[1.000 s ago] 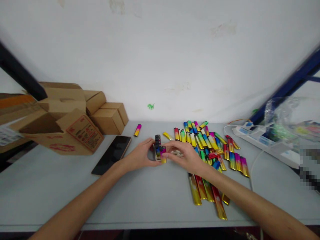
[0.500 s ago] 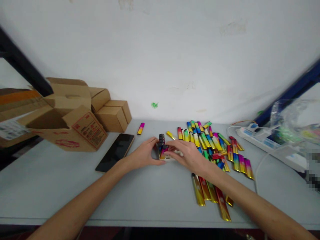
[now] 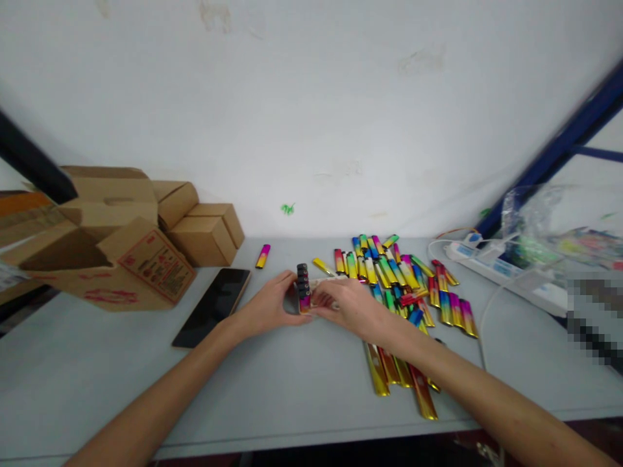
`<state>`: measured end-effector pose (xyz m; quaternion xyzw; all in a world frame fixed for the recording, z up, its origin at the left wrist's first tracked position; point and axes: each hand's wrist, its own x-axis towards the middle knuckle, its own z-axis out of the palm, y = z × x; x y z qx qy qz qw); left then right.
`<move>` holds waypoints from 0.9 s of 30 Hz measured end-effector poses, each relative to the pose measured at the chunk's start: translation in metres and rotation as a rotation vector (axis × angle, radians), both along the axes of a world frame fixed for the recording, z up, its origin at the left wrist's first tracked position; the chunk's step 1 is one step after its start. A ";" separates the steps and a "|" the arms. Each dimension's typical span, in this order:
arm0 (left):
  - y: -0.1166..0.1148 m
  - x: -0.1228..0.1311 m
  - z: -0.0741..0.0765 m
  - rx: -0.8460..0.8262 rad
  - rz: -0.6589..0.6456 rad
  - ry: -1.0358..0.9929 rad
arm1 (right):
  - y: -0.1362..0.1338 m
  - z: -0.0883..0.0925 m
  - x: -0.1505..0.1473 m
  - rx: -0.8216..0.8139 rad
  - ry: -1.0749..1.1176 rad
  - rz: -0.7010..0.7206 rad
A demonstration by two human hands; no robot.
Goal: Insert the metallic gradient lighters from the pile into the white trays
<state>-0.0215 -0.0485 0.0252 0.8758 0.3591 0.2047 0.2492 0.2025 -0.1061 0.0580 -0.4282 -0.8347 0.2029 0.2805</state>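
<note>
My left hand (image 3: pixel 272 301) curves round the left side of a short row of lighters (image 3: pixel 302 277), fingers behind and thumb in front. The lighters stand upright with their black tops in line, in what looks like a pale tray (image 3: pixel 318 283), mostly hidden. From the right, my right hand (image 3: pixel 353 305) reaches in with bent fingers, its fingertips at the front lighter (image 3: pixel 304 303), which is purple and gold. Beside that hand lies a heap of shiny rainbow-coloured lighters (image 3: pixel 384 269). One purple and yellow lighter (image 3: pixel 263 255) lies apart, behind my left hand.
A black phone (image 3: pixel 213 308) lies left of my hands. Behind it are an open cardboard box (image 3: pixel 109 285) and smaller cartons (image 3: pixel 204 240). Long gold-ended lighters (image 3: pixel 377 373) lie under my right forearm. A white power strip (image 3: pixel 506 275) with cables and clear plastic are at the right.
The purple and gold lighter in my right fingers was tilted in front of the row; now it stands upright in line with the others. The whole view has shifted slightly.
</note>
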 end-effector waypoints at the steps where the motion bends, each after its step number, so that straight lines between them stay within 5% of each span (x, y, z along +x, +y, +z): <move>1: 0.000 0.000 0.000 0.000 -0.001 -0.003 | 0.000 0.002 0.006 0.012 0.001 0.004; 5: 0.002 -0.001 -0.002 0.010 0.007 0.012 | -0.002 0.015 0.049 -0.004 -0.019 -0.107; 11: 0.003 -0.001 -0.003 0.023 0.025 0.037 | -0.007 0.008 0.107 -0.118 -0.412 -0.241; 16: 0.002 -0.001 -0.001 0.021 0.012 0.048 | -0.011 -0.015 0.102 -0.131 -0.567 -0.428; 21: 0.004 -0.001 -0.002 0.020 0.006 0.041 | -0.007 -0.015 0.087 -0.192 -0.570 -0.484; 27: 0.002 0.000 0.000 0.006 0.022 0.031 | -0.007 0.001 0.104 -0.275 -0.250 -0.342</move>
